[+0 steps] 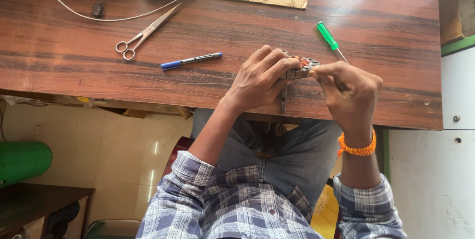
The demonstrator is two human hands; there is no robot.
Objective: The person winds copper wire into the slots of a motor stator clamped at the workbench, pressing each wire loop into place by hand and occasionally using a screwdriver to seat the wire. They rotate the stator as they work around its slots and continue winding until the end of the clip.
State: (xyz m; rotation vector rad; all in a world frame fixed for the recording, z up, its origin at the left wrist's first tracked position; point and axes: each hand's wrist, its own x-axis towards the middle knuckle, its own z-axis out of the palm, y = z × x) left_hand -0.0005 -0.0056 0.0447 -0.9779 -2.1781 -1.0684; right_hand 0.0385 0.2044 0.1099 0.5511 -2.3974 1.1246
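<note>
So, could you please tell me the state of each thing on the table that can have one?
Scissors: blades shut, lying flat.
Blue pen: capped, lying flat.
Green screwdriver: lying flat, untouched.
Round metal part: held at the table edge by both hands.
Left hand: closed on the part.
Right hand: pinching its rim.

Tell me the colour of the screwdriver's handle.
Green: the screwdriver lies on the wooden table, just beyond the right hand. The head view shows it.

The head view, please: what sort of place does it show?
Probably a small repair workbench: a wooden table with scissors, a green screwdriver, and both hands on a metal motor part.
</note>
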